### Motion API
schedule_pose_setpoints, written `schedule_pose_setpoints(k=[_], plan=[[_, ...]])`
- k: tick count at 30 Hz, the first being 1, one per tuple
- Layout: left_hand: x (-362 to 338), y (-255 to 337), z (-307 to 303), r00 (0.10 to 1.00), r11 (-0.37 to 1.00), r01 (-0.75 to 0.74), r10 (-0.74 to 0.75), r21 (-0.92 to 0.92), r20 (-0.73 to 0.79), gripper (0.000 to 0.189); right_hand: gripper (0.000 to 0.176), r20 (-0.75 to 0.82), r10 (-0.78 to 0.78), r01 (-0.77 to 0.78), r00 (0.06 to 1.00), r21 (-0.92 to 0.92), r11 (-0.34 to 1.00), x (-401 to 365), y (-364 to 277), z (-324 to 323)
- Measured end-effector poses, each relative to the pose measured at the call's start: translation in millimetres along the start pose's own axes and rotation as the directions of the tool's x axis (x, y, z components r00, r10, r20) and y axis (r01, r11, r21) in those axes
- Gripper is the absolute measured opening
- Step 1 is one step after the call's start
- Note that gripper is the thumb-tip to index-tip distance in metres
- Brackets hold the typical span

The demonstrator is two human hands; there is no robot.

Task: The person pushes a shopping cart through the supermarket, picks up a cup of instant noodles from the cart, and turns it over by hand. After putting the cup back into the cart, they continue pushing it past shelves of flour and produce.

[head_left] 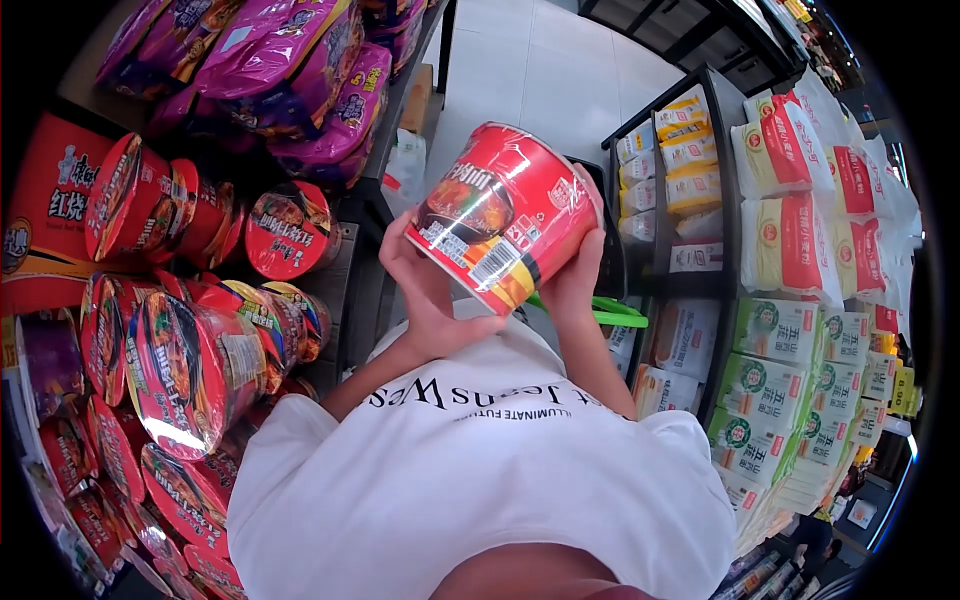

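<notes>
A large red instant noodle tub [510,205], with a food picture and a barcode on its side, is held up tilted in front of the chest. My left hand [430,285] grips its lower left edge, the thumb along the bottom rim. On the tub's right side, my right hand [578,275] is wrapped round it, with its fingers partly hidden behind the tub. Similar red tubs [190,365] are stacked close by on the left.
Purple noodle packs [285,75] lie at the upper left. A black shelf [715,170] with yellow packets stands on the right, beside flour bags [785,150] and green-white boxes [765,390]. Behind my right hand is a green handle [615,312]. Tiled floor [545,60] lies ahead.
</notes>
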State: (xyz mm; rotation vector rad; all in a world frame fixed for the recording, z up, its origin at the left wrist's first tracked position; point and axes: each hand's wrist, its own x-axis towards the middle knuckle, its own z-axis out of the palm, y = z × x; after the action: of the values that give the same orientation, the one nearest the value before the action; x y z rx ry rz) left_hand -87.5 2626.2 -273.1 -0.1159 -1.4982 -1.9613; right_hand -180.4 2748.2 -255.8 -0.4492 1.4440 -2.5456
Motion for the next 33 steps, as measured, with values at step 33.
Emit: schedule_pose_setpoints(k=[33], plan=[[-26,5,-14,0.872,0.728,0.420,-0.489,-0.542,0.020,0.103,0.054,0.080,0.202,-0.210,0.976,0.114,0.971,33,-14,14]])
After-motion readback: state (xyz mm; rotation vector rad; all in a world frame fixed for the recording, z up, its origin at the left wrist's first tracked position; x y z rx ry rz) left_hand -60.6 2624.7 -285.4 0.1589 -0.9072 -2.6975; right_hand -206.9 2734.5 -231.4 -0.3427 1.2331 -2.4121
